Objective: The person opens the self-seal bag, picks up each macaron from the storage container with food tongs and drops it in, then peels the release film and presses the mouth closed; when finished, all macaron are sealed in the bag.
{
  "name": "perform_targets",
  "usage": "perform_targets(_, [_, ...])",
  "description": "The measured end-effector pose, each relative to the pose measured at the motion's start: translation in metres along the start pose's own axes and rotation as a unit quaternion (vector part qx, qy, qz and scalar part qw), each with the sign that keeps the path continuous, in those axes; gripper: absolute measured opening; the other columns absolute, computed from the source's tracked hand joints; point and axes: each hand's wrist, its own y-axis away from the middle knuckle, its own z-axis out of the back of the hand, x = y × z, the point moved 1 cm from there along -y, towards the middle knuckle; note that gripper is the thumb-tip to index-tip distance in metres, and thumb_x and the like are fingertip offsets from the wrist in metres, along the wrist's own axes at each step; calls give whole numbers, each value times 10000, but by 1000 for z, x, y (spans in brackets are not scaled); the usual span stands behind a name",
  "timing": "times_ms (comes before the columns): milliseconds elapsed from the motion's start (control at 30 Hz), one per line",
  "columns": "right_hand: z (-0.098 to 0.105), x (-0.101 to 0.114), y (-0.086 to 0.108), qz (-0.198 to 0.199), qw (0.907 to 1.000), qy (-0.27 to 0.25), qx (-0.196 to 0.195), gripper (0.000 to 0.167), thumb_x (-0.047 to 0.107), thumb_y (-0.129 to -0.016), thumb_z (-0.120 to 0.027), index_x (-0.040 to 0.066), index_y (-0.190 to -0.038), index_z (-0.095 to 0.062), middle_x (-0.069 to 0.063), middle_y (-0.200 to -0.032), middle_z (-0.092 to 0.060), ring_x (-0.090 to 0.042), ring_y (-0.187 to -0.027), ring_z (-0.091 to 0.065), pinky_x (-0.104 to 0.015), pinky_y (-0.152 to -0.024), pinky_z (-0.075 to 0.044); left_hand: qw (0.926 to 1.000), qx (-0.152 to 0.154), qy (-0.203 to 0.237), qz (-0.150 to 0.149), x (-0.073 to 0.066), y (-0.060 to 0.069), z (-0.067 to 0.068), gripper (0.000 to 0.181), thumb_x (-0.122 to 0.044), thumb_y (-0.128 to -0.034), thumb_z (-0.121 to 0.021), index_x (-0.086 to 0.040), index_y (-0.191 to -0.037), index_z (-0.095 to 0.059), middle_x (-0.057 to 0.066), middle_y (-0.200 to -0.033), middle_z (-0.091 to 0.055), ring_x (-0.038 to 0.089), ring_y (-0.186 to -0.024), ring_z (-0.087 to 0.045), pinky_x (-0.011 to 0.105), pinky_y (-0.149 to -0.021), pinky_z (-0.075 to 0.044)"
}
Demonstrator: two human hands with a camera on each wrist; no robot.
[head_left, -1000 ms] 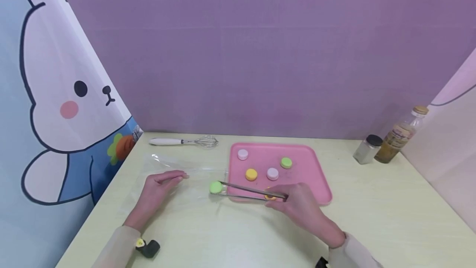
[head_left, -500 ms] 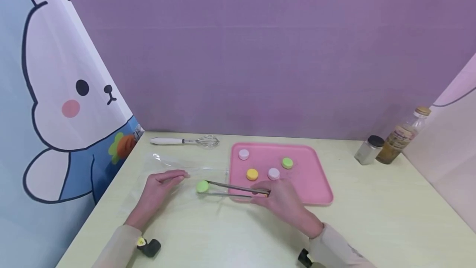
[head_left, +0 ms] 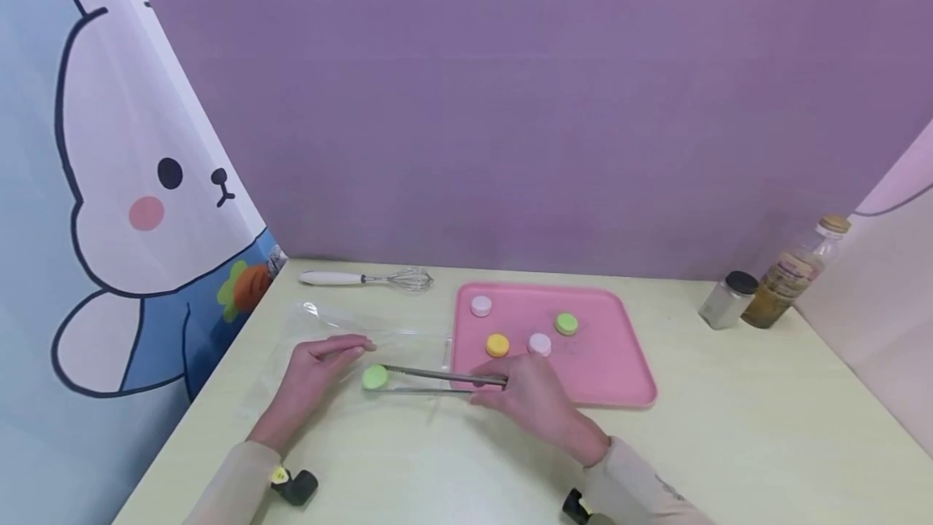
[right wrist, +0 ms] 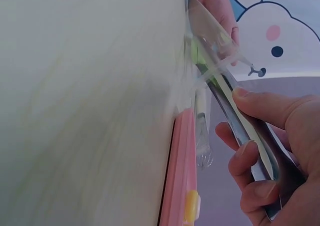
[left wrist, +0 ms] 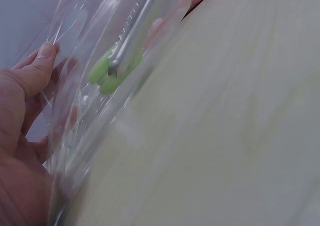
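Note:
My right hand (head_left: 535,395) grips metal tongs (head_left: 440,377), whose tips pinch a light green macaron (head_left: 375,377). Through clear film in the left wrist view, the tongs' tip (left wrist: 120,55) lies across the green macaron (left wrist: 102,68), so both appear to be inside the clear plastic bag (right wrist: 210,28). Thumb and fingers of my left hand (head_left: 317,375) pinch the bag's upper layer and lift it off the table. In the right wrist view, the right thumb (right wrist: 255,103) and curled fingers clasp the tongs' two arms.
A pink tray (head_left: 612,371) right of the bag holds yellow (head_left: 497,345), green (head_left: 566,324) and lilac macarons (head_left: 480,306). A whisk (head_left: 364,278) lies behind the bag. A black-lidded jar (head_left: 729,300) and a corked bottle (head_left: 790,274) stand at the back right.
My right hand has moved left with the tongs, carrying the green macaron from the tray's left edge further over the bag, near the left hand. The left hand keeps its place and pinch.

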Motion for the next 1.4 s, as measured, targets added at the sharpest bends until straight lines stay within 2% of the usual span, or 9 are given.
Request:
perform_targets(233, [-7, 3, -6, 154, 9998, -43, 126, 234, 199, -797, -875, 173, -1021, -811, 50, -913, -770, 26, -681, -586, -189, -546, -522, 9998, 4, 83, -178, -2, 1, -1, 175, -133, -940, -734, -25, -1070, -781, 102, -1120, -746, 99, -1119, -662, 184, -991, -489])
perform_targets(433, [-11, 7, -9, 273, 9990, -277, 201, 224, 172, -813, -865, 134, -1025, -806, 35, -918, -775, -36, -822, -697, -174, -684, -564, 9999, 18, 57, -97, -2, 1, -1, 177, -148, -944, -733, -41, -1074, -786, 90, -1114, -749, 84, -1113, -662, 184, -976, -500])
perform_targets(667, [-17, 12, -12, -35, 9987, -364, 367, 261, 204, -811, -868, 123, -1050, -801, 47, -972, -772, 9, -806, -683, -174, -621, -557, 10000, 14, 19, -18, -3, 1, -1, 192, -169, -946, -733, -44, -1082, -784, 85, -1120, -748, 77, -1112, -660, 187, -966, -508])
perform_targets(1033, [-22, 13, -11, -227, 9978, -482, 395, 275, 201, -809, -869, 114, -1060, -799, 23, -986, -773, 28, -781, -675, -184, -575, -555, 9999, -1, -22, 104, -2, 2, 0, 195, -184, -948, -733, -58, -1088, -785, 74, -1130, -746, 79, -1123, -654, 184, -969, -504])
perform_targets(1300, [-18, 12, -8, 152, 9995, -99, 247, 275, 187, -798, -878, 122, -1053, -798, 17, -968, -775, -62, -821, -728, -146, -656, -553, 10000, 35, -16, 18, -1, 1, -1, 199, -181, -950, -731, -54, -1094, -782, 75, -1129, -746, 81, -1128, -652, 179, -979, -494])
perform_targets(1400, [-14, 12, -6, 303, 9994, 71, 163, 267, 202, -799, -877, 156, -1052, -803, 43, -943, -774, -16, -793, -710, -143, -645, -543, 10000, 41, -1, -14, -1, 1, 0, 201, -175, -949, -731, -47, -1096, -780, 79, -1128, -746, 87, -1131, -652, 180, -986, -490])
